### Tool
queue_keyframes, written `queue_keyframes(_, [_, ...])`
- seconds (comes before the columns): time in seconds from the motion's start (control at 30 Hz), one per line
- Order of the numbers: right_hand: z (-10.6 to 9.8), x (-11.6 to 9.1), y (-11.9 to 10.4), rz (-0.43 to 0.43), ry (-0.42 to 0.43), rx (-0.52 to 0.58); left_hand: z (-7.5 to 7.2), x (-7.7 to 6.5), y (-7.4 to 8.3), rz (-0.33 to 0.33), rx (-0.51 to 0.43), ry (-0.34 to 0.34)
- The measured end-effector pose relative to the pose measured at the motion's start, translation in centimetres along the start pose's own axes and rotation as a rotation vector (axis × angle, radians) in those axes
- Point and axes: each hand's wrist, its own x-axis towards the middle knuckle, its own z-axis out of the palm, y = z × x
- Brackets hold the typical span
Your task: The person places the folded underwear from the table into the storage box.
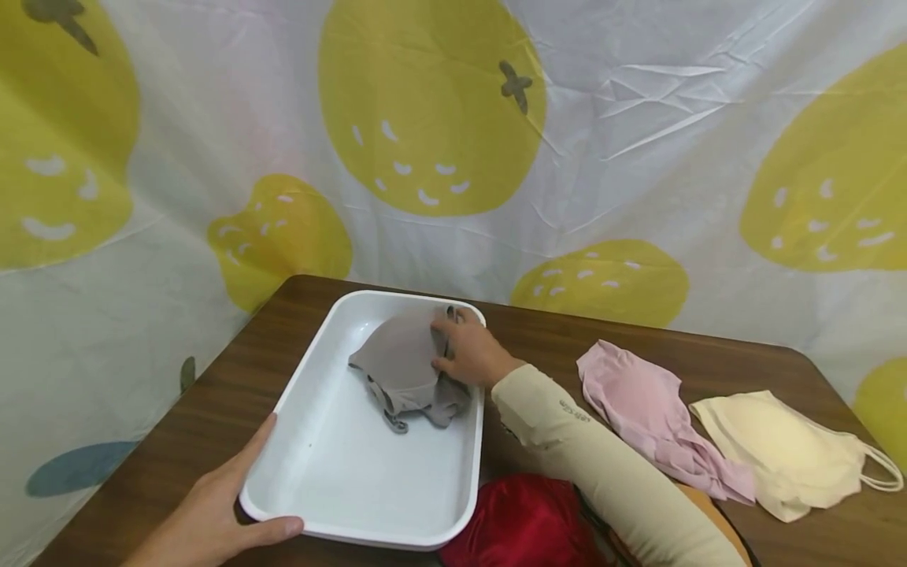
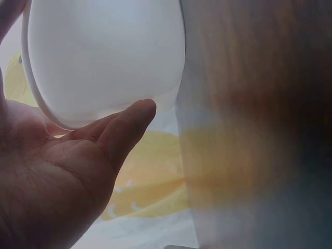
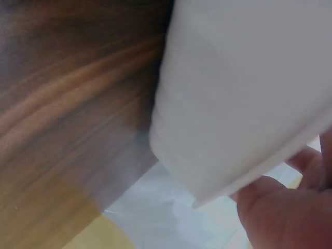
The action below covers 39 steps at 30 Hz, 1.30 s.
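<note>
A white rectangular tray (image 1: 368, 496) lies on the table with a grey bra (image 1: 400, 354) in its far part. My left hand (image 1: 212, 500) grips the tray's near left corner, thumb over the rim. In the left wrist view the left hand (image 2: 67, 176) has its fingers against the outside of the tray wall (image 2: 104, 57). Reaching over the right rim, my right hand (image 1: 476, 350) pinches the bra's right side near the far corner. From the right wrist, the tray's outer wall (image 3: 233, 104) hides the bra, and only part of the right hand (image 3: 290, 212) shows.
Right of the tray, a pink bra (image 1: 638, 394) and a cream bra (image 1: 779, 449) lie on the brown wooden table (image 1: 538, 323). A red satin bra (image 1: 524, 524) sits by the tray's near right corner, partly under my right sleeve. A lemon-print curtain (image 1: 453, 252) hangs behind.
</note>
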Motion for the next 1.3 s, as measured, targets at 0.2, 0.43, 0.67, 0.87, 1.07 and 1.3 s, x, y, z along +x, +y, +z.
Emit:
queue_keyframes(0.2, [-1.1,-0.4,-0.3,0.004,-0.100,-0.022,0.2,0.0,0.0,-0.025,0.009,-0.036])
queue_keyframes(0.43, [-3.0,-1.4,-0.1,0.007,-0.183,-0.011,0.2,0.0,0.0,-0.053,0.022,-0.046])
queue_keyframes(0.67, [-4.8,-3.5,0.3,-0.020,-0.189,0.040,0.3,0.1,0.3,-0.083,-0.003,-0.083])
queue_keyframes(0.87, [-5.7,-5.7,1.2,-0.115,-0.080,0.025,0.4,0.0,0.1,-0.046,0.021,-0.052])
queue_keyframes(1.07, [-6.1,-7.8,1.9,-0.137,-0.048,0.086,0.2,0.1,-0.1,-0.099,0.024,-0.085])
queue_keyframes(1.3, [-6.7,-10.7,2.4,-0.162,-0.071,0.193,0.1,0.2,0.1,-0.160,0.017,-0.127])
